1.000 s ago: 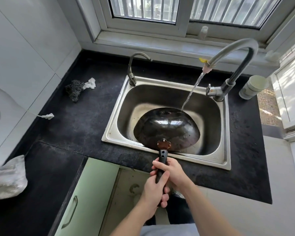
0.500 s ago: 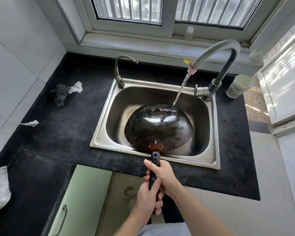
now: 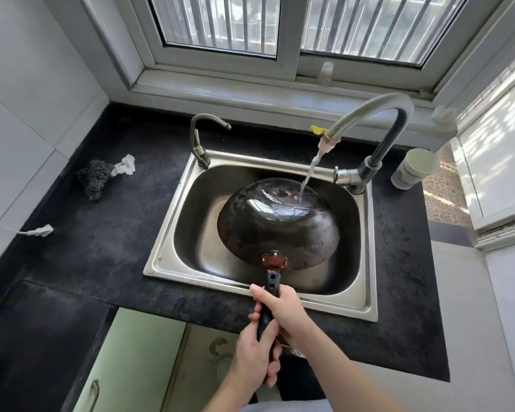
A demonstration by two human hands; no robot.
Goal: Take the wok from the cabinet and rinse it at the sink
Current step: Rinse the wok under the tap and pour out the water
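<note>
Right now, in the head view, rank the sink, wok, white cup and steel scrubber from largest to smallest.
1. sink
2. wok
3. steel scrubber and white cup: they look about alike, so not ranked.

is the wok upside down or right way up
Upside down: the wok shows its domed underside, and water from the tap lands on it.

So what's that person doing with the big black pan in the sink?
Someone is rinsing a wok. Both hands grip its long handle: the right hand is nearer the pan and the left hand is lower down. The wok is in the metal sink with its rounded outside facing up. Water from the tall tap is pouring onto it.
</note>
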